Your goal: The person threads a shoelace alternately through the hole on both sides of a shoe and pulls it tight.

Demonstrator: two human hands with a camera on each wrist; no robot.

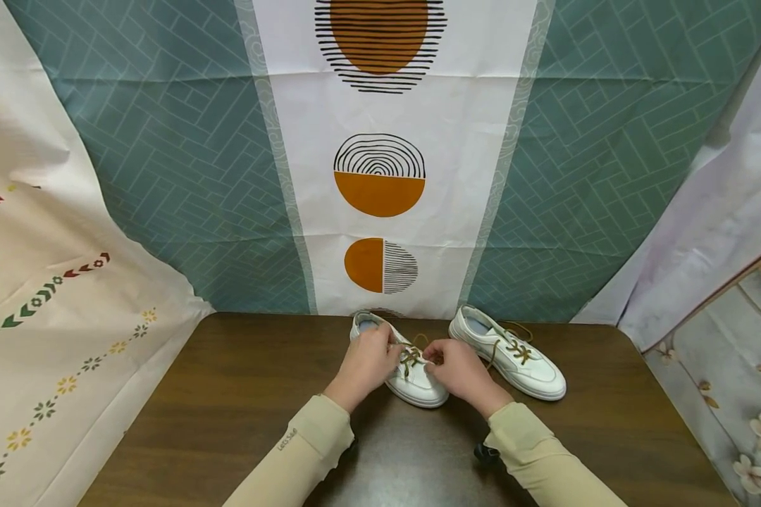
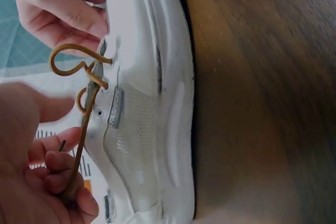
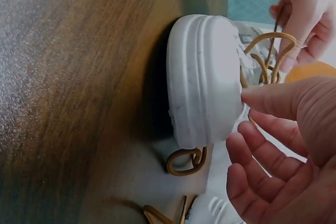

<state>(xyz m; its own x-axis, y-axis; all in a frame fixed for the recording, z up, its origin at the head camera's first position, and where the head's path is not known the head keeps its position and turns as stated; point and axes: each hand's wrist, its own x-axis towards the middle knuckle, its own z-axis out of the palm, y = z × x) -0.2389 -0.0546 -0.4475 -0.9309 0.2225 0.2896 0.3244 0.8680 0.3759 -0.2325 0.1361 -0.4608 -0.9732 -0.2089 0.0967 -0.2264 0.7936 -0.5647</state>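
Observation:
A white sneaker (image 1: 418, 389) with brown laces stands on the table, between both hands. My left hand (image 1: 373, 358) is over its ankle side, and its curled fingers grip one end of the brown shoelace (image 2: 83, 148), drawn taut from the eyelets. A loose loop of lace (image 2: 65, 72) stands up near the front eyelets. My right hand (image 1: 459, 370) is at the toe side, thumb (image 3: 270, 98) against the upper beside the laces and the other fingers bent; whether it pinches a lace there I cannot tell.
A second white sneaker (image 1: 526, 362) with brown laces stands to the right, toe angled to the front right. The dark wooden table (image 1: 228, 394) runs back to a hanging patterned cloth (image 1: 380, 274). Light curtains (image 1: 89, 317) hang at the left side.

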